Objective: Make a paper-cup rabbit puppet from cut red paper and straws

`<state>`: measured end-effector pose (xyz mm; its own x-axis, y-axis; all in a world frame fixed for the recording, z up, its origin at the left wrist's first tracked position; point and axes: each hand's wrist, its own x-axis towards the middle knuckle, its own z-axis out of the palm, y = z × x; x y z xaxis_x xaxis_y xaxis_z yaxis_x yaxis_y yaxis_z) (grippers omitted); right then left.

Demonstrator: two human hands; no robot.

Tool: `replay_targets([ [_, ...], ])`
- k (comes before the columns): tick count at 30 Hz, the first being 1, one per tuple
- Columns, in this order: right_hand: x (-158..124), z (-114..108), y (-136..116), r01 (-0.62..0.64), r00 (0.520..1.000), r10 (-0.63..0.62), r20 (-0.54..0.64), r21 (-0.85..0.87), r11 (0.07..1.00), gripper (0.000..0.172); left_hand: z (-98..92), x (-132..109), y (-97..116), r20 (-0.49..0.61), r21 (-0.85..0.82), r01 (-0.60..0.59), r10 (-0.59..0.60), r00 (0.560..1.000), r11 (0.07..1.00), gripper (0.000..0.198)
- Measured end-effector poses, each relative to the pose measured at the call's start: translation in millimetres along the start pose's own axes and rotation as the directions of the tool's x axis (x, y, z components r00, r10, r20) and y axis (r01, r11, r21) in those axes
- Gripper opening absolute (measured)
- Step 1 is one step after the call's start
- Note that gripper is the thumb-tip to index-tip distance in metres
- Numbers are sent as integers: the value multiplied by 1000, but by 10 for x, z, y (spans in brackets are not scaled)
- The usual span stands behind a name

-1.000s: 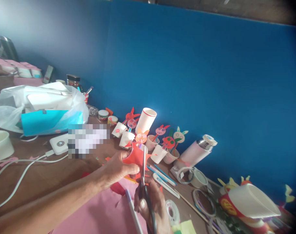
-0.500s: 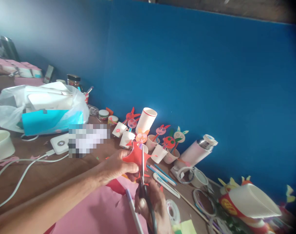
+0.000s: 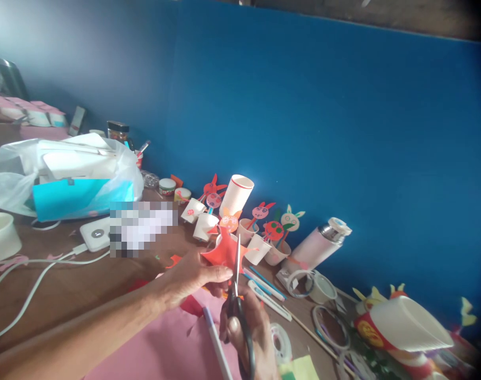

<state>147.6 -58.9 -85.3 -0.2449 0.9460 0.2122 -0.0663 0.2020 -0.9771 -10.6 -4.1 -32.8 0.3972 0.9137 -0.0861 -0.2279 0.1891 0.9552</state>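
A piece of red paper (image 3: 223, 252) with pointed, curved-in edges is pinched in my left hand (image 3: 203, 274), thumb on top. My right hand (image 3: 248, 322) is closed round the black handles of a pair of scissors (image 3: 237, 272). The blades point up and away, looking nearly closed, at the right side of the paper. Beneath both hands lie pink paper sheets (image 3: 157, 343) and a white and purple pen (image 3: 217, 343). Just beyond the paper stand several small white cups (image 3: 206, 227) holding paper animal faces on sticks.
Left are a plastic bag (image 3: 11, 174), a white power bank (image 3: 96, 234) with a cable, and a white bowl (image 3: 2, 237). To the right lie a white cutter knife (image 3: 270, 302), tape rolls (image 3: 280, 340), a thermos (image 3: 315, 245) and a large paper cup (image 3: 406, 322). A blue wall (image 3: 323, 121) stands behind.
The scissors' blades have shifted slightly right and turned relative to the paper. The red paper has tilted a little in my left hand, which still pinches it.
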Motion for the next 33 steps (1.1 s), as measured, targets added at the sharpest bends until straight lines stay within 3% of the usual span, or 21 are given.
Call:
replay_targets([
  [5, 7, 21, -13, -29, 999, 28, 39, 38, 999, 57, -5, 13, -33, -37, 72, -42, 45, 998, 996, 25],
  [11, 14, 42, -1, -23, 998, 21, 55, 47, 999, 58, 20, -49, 120, -30, 153, -41, 46, 998, 987, 10],
  [28, 14, 73, -56, -11, 996, 6, 84, 59, 998, 53, -43, 7, 99, -12, 244, -19, 23, 1000, 970, 16],
  [33, -3, 19, 6, -22, 996, 18, 88, 43, 999, 62, -61, 13, 109, 1, 236, -15, 16, 1000, 972, 13],
])
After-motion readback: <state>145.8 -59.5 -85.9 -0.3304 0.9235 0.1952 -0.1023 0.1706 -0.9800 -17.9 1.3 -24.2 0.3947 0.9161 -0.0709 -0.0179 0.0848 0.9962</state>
